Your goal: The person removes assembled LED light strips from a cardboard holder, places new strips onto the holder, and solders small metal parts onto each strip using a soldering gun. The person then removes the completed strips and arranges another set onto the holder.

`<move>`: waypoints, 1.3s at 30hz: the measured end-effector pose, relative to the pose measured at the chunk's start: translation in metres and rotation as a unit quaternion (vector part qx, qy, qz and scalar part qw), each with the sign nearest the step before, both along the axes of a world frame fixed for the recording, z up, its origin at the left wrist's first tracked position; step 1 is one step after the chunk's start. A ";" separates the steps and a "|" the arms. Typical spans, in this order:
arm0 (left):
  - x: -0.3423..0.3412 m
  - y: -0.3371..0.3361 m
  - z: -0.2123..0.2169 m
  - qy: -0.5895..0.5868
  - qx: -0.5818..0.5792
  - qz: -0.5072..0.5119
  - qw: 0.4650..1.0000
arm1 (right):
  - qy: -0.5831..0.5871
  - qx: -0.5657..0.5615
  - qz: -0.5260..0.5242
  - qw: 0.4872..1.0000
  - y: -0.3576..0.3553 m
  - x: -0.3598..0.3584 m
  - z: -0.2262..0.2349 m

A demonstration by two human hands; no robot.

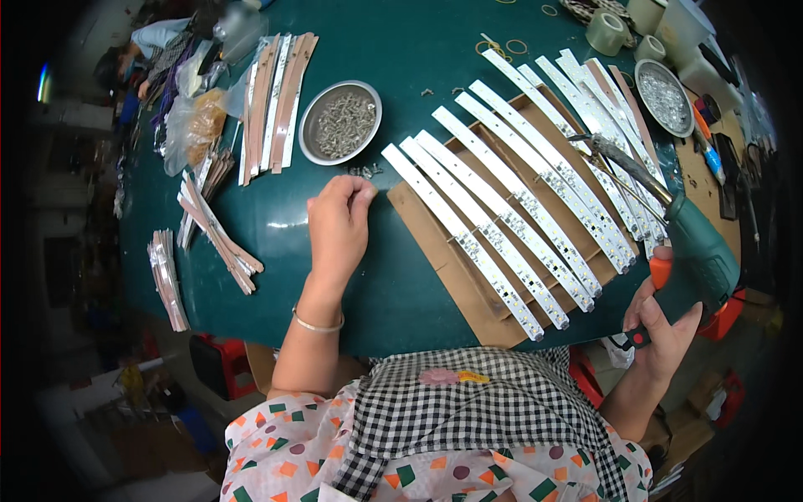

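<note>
Left hand (337, 219) rests on the dark green glossy tabletop (276, 276), fingers curled tight, tips pinched together just below a few loose small metal screws (365, 171); can't tell whether a screw is actually between the fingertips. Thin bangle on that wrist.

Right hand (665, 322) is wrapped around the grip of a green power screwdriver with an orange trigger (698, 247). Its long metal bit (623, 163) angles up-left and sits over the right end of the strip row.

Work area: a row of long, narrow white LED strip boards (510, 201), flat and rigid, dotted with small chips, laid side by side diagonally on brown cardboard sheets (435, 243). The cardboard overhangs the near table edge.

Around it:
- Round shallow metal dish full of small silver screws (340, 122), just above the left hand.
- Second round metal dish of shiny small parts (663, 85), far right, beside the strips.
- Bundle of long white and brown strips (276, 100), left of the first dish.
- More short brown-and-white strip stacks (213, 230) at the left table edge, fanned loosely.
- Clear plastic bags (196, 117), crumpled, top left.
- Rolls of pale tape (608, 32), top right, with a few rubber bands (502, 46) nearby.

Between the hands nothing blocks; the strips themselves lie under the screwdriver's reach.
</note>
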State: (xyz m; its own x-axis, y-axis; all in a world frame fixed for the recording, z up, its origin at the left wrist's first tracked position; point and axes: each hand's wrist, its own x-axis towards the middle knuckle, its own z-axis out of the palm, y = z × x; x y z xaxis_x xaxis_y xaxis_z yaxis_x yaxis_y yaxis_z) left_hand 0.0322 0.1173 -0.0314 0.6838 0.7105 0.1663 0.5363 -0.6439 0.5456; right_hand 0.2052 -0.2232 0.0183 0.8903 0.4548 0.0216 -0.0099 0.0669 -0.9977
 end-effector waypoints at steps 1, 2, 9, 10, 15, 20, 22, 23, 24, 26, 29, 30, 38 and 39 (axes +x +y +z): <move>0.004 -0.009 0.008 -0.056 -0.082 -0.013 0.995 | 0.002 0.008 -0.001 1.000 -0.001 -0.001 0.000; 0.009 -0.019 0.017 -0.110 -0.165 -0.027 0.980 | 0.003 0.015 -0.004 1.000 -0.002 -0.003 0.000; 0.048 -0.093 0.061 -0.160 -0.183 -0.261 0.934 | 0.030 -0.026 0.061 0.997 0.046 -0.020 0.016; 0.055 -0.097 0.064 -0.176 -0.091 -0.322 0.926 | 0.047 0.012 0.059 0.997 0.051 -0.023 0.017; 0.067 -0.117 0.067 -0.192 -0.023 -0.384 0.903 | 0.075 0.104 0.053 0.990 0.055 -0.036 0.006; 0.068 -0.123 0.061 -0.188 -0.067 -0.375 0.905 | -0.018 0.069 0.062 0.996 0.048 -0.033 0.007; 0.069 -0.125 0.059 -0.205 0.066 -0.382 0.899 | 0.036 0.104 0.056 0.992 0.047 -0.032 0.007; 0.069 -0.127 0.061 -0.203 0.067 -0.381 0.899 | 0.020 0.089 0.062 0.994 0.045 -0.030 0.007; 0.069 -0.129 0.063 -0.196 0.100 -0.377 0.900 | 0.004 0.074 0.069 0.995 0.044 -0.029 0.007; 0.069 -0.133 0.066 -0.188 0.133 -0.372 0.899 | 0.007 0.078 0.066 0.995 0.044 -0.029 0.004; 0.069 -0.136 0.068 -0.181 0.150 -0.360 0.903 | -0.003 0.074 0.058 0.996 0.044 -0.029 0.001; 0.069 -0.136 0.067 -0.184 0.151 -0.359 0.903 | -0.016 0.064 0.053 0.996 0.044 -0.029 0.000; 0.074 -0.130 0.059 -0.220 -0.010 -0.373 0.901 | -0.104 0.007 0.021 0.994 0.042 -0.025 -0.004; 0.075 -0.131 0.059 -0.224 -0.031 -0.372 0.900 | -0.111 -0.026 0.019 0.993 0.042 -0.025 -0.004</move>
State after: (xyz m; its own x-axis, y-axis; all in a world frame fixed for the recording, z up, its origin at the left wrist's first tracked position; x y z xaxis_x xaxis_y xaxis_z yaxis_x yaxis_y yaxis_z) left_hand 0.1074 -0.0136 0.0276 0.8487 0.1008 0.5191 -0.3135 -0.6947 0.6474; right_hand 0.1803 -0.1814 0.0148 0.8482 0.4936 0.1922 0.2099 0.0198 -0.9775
